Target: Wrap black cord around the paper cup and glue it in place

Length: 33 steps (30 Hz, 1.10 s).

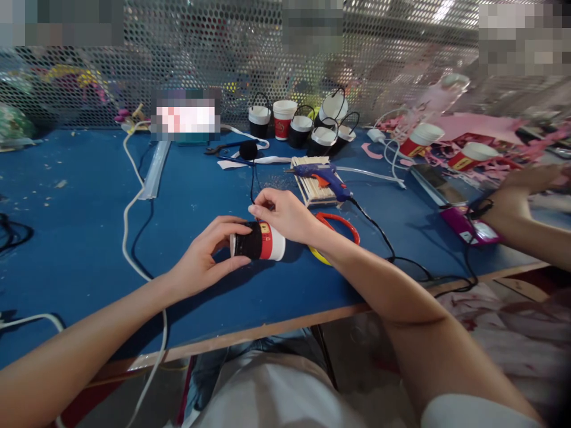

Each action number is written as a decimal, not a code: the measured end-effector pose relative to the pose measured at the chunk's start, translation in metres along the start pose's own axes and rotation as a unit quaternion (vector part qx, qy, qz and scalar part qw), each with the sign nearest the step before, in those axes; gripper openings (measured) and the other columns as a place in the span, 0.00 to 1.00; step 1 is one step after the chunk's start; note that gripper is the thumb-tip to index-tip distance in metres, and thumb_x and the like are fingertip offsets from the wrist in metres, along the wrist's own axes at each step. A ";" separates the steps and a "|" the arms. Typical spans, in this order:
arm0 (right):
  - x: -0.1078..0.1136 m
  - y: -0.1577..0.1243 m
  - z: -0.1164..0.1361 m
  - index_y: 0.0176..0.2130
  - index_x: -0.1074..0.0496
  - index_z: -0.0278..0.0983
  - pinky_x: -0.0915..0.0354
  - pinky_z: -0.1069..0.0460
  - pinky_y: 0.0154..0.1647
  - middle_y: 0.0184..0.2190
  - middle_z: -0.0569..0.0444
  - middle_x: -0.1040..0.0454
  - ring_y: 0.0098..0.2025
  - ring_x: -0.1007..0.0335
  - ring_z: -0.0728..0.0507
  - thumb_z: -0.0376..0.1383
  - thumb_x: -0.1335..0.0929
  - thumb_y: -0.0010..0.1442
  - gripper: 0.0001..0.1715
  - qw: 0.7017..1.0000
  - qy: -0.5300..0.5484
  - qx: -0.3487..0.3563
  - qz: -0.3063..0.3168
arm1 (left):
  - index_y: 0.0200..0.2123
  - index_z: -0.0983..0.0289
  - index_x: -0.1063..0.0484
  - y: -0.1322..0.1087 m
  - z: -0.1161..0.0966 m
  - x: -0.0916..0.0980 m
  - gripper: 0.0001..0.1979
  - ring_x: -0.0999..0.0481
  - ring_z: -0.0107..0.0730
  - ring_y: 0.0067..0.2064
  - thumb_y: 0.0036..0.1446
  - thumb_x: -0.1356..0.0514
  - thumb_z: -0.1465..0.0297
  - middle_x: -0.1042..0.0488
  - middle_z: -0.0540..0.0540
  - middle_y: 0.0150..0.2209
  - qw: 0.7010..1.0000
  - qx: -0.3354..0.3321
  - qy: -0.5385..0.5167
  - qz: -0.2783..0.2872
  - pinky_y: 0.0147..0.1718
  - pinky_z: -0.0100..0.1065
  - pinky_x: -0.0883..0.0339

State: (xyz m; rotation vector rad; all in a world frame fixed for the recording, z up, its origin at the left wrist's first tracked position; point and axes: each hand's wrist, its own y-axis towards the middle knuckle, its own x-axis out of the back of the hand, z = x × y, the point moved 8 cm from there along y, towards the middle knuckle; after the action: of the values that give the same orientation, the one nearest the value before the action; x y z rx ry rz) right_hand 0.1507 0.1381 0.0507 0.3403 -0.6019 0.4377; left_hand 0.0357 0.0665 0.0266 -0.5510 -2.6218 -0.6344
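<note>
A paper cup [272, 245], red and white with a black covering around one end, lies on its side on the blue table. My left hand [203, 255] grips its black end between thumb and fingers. A thin black cord [253, 187] runs from a small black ball of cord [248, 150] down to the cup. My right hand [285, 217] pinches this cord just above the cup's side; the exact spot between the fingertips is partly hidden. Beneath my right forearm lies a pair of scissors with red and yellow handles [350, 229], its blades out of sight.
A blue glue gun [323, 175] rests on a wooden-stick stand [307, 193], its cable trailing right. Several black-covered cups with handles [301, 131] stand at the back. A white cable [129, 223] crosses the left side. Another person's hand [513, 196] is at the right, near a phone [439, 185].
</note>
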 end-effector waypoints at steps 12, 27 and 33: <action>0.000 0.001 -0.004 0.27 0.34 0.35 0.43 0.54 0.28 0.23 0.57 0.31 0.26 0.39 0.51 0.39 0.34 0.54 0.09 0.999 0.025 -0.017 0.030 | 0.54 0.58 0.41 0.002 -0.004 0.000 0.26 0.36 0.38 0.53 0.53 0.38 0.71 0.39 0.59 0.52 1.000 -0.013 0.023 0.010 0.47 0.37 0.33; -0.003 -0.001 -0.002 0.28 0.32 0.35 0.42 0.53 0.31 0.26 0.55 0.29 0.29 0.36 0.50 0.38 0.36 0.56 0.09 0.999 -0.009 -0.023 0.041 | 0.51 0.58 0.39 0.000 0.002 -0.001 0.23 0.34 0.39 0.53 0.52 0.38 0.71 0.39 0.59 0.52 0.998 -0.004 0.053 0.018 0.49 0.40 0.35; -0.004 0.000 -0.003 0.28 0.32 0.35 0.42 0.53 0.31 0.26 0.56 0.30 0.29 0.37 0.50 0.38 0.35 0.55 0.09 0.999 0.006 -0.021 0.036 | 0.49 0.59 0.39 0.002 0.001 0.000 0.20 0.35 0.38 0.53 0.54 0.40 0.71 0.39 0.58 0.51 0.998 -0.013 0.058 0.013 0.51 0.41 0.36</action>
State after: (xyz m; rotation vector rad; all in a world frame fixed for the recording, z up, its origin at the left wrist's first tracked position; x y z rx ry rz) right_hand 0.1491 0.1383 0.0453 0.2762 -0.6121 0.4945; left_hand 0.0358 0.0684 0.0262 -0.5397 -2.4979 -0.6717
